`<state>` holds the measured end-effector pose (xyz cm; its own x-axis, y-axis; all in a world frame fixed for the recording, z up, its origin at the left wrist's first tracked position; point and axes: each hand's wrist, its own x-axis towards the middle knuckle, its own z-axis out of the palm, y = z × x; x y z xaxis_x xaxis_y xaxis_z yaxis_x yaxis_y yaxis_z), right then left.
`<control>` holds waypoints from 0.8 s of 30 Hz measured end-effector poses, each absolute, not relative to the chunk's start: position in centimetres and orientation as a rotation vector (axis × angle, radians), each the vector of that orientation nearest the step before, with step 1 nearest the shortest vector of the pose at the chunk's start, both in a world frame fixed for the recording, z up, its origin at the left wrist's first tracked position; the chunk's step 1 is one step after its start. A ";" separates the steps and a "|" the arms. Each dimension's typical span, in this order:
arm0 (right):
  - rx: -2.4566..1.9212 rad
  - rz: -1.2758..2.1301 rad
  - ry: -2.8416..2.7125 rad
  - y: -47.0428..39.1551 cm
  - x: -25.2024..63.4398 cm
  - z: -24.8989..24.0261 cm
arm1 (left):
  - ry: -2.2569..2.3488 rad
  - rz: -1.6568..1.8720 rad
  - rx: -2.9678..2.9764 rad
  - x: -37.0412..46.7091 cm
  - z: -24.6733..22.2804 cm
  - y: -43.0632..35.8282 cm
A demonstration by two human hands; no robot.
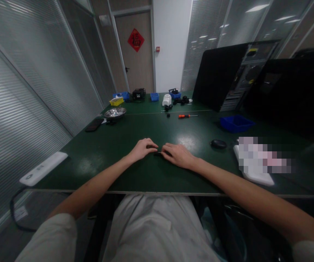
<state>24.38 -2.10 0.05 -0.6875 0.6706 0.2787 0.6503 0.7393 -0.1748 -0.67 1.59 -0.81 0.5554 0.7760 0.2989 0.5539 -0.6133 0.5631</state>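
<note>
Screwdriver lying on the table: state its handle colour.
The screwdriver handle is mostly orange, with darker patches; the head view shows it.

A green table (146, 129) stands before a tan door (140, 71), white wall (170, 47) and blind-covered glass partitions (23, 62).

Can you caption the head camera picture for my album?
At a green table, left hand and right hand nearly meet at a small dark piece, an orange-handled screwdriver beyond.

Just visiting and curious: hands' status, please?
Left hand, right hand close together. Small dark piece between them, details unclear. Orange screwdriver beyond, clear of both.
</note>
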 end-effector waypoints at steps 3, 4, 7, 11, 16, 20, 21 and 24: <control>-1.016 0.108 -2.605 -2.2 24.5 0.1 | 1.041 0.786 2.420 -0.6 -0.4 0.5; -1.013 0.115 -2.603 -2.2 24.5 0.2 | 1.004 0.792 2.435 -0.5 -0.2 0.1; -1.012 0.131 -2.597 -2.2 24.6 0.2 | 0.902 0.760 2.473 -0.2 0.2 -1.0; -1.022 0.133 -2.590 -2.2 24.6 0.2 | 0.941 0.724 2.503 0.0 0.2 -1.2; -1.033 0.140 -2.581 -2.1 24.6 0.3 | 1.001 0.754 2.537 -0.2 -0.1 -0.8; -1.056 0.130 -2.589 -2.2 24.7 0.3 | 1.040 0.666 2.542 -0.8 0.0 -0.6; -1.058 0.133 -2.591 -2.2 24.7 0.4 | 1.058 0.642 2.548 -1.4 0.1 -0.3; -1.050 0.160 -2.590 -2.2 24.8 0.5 | 1.195 0.603 2.515 -5.1 0.4 1.3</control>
